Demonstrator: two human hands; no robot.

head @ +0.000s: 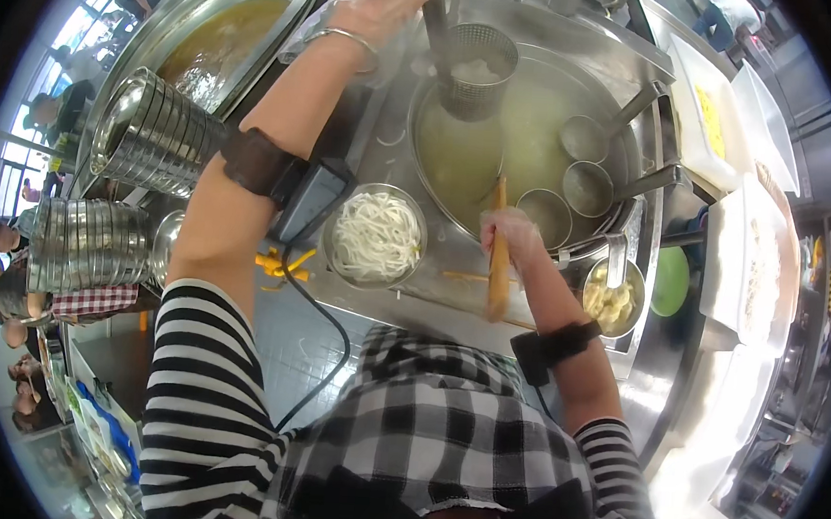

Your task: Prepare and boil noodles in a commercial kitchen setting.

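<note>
My left hand (pixel 385 4), in a clear plastic glove, is at the top edge, its fingers closed around the upper handle of a perforated metal noodle strainer (pixel 477 95). The strainer hangs over a large round pot (pixel 416 156) of cloudy liquid, with something whitish inside it. My right hand (pixel 513 237), also in clear plastic, grips a thick wooden handle (pixel 498 272) at the pot's near rim. A thin metal part runs from that handle over the pot; its far end is unclear. A metal bowl of white noodles (pixel 377 237) stands left of the pot.
Several round metal strainers (pixel 546 217) sit at the pot's right side. A metal bowl of pale yellow pieces (pixel 609 300) stands at the right. White trays (pixel 726 257) line the far right. Stacked metal bowls (pixel 88 246) and a vat of brown broth (pixel 218 51) are at the left.
</note>
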